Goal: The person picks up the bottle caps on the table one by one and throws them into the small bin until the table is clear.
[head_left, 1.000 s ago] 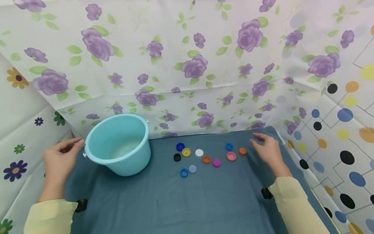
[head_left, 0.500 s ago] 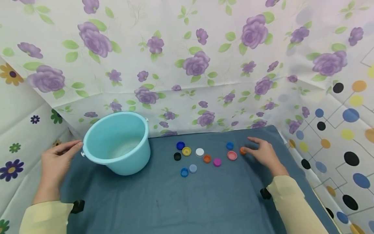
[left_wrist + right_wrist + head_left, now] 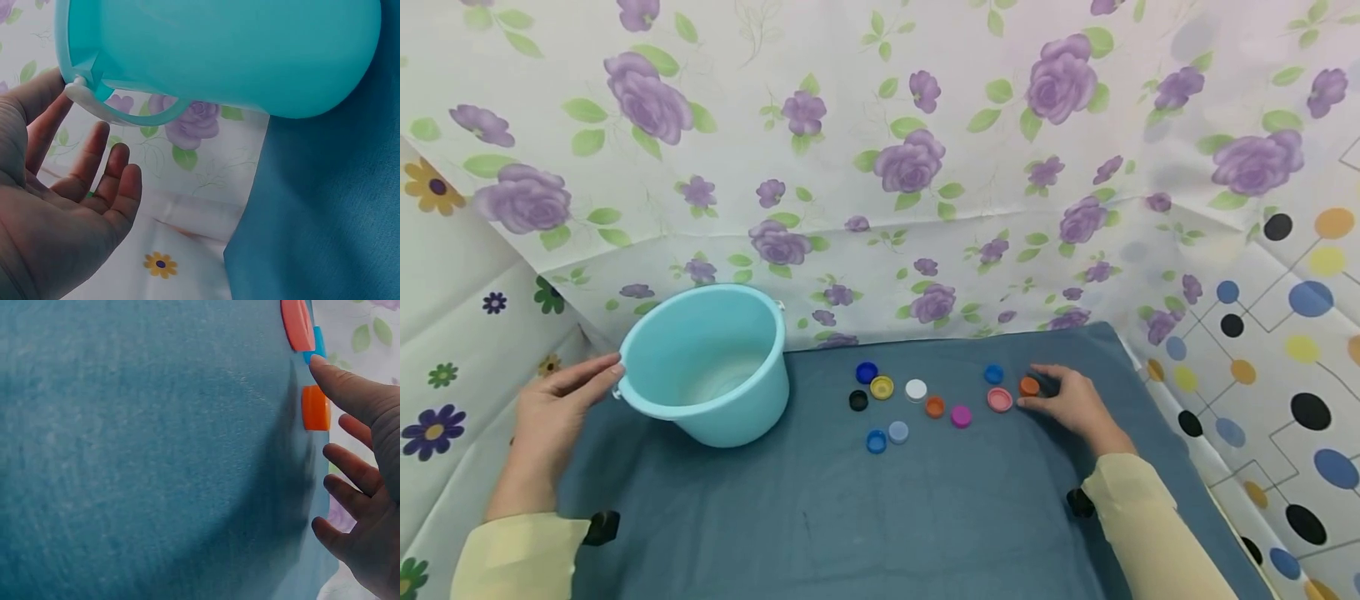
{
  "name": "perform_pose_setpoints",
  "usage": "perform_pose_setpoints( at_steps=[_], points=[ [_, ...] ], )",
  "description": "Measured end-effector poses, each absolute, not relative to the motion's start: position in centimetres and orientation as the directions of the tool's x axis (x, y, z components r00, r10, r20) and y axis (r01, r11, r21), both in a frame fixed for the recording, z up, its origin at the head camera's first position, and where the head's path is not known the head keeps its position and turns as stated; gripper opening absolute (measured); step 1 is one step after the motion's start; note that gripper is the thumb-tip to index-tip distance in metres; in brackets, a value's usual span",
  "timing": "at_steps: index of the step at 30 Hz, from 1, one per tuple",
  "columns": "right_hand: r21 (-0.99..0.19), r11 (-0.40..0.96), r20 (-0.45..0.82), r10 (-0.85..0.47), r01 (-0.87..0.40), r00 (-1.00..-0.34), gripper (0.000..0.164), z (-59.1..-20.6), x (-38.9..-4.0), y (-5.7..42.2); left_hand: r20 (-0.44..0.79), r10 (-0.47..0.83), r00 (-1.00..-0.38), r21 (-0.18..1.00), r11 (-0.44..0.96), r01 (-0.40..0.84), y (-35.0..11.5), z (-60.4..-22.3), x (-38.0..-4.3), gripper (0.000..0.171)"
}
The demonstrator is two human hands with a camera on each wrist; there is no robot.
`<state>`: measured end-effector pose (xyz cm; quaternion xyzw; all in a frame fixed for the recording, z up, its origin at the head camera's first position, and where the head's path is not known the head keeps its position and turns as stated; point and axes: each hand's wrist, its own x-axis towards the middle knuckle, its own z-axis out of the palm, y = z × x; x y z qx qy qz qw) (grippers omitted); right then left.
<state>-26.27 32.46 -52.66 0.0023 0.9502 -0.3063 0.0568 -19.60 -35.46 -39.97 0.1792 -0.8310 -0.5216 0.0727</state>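
My left hand (image 3: 561,417) pinches the rim of a light blue plastic bucket (image 3: 741,408) between thumb and forefinger, beside the handle's (image 3: 147,119) pivot. In the left wrist view its other fingers are loosely spread below. Over at the right, my right hand (image 3: 1075,410) has thumb and forefinger parted on either side of an orange bottle cap (image 3: 1029,387). The right wrist view shows the thumb above that orange cap (image 3: 316,408), with the remaining fingers apart. Close to the thumb tip lie a pink cap (image 3: 999,400) and a blue cap (image 3: 993,374).
Several more caps lie mid-table, among them a white cap (image 3: 915,391), a yellow cap (image 3: 882,387), a magenta cap (image 3: 961,417) and a black cap (image 3: 858,401). A blue cloth (image 3: 850,517) covers the table. Flowered sheeting (image 3: 850,167) rises behind it.
My right hand has come in to the orange cap, its thumb passing to the near side and its forefinger to the far side. The left hand stays at the bucket's rim.
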Motion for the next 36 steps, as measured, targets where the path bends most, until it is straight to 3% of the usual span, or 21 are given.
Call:
perform_pose_setpoints(
  at_steps=[9,36],
  points=[
    [-0.585,0.81,-0.099,-0.023,0.04,-0.995,0.066,-53.7,-26.1,32.6,-0.134,-0.343,-0.93,0.929,0.284,-0.239,-35.7,-40.4,-19.2,0.056],
    [-0.573,0.819,-0.046,-0.011,0.017,-0.999,0.059,-53.9,-26.2,32.6,-0.132,-0.314,-0.94,0.912,0.333,-0.24,-35.6,-40.4,-19.3,0.058]
  ],
)
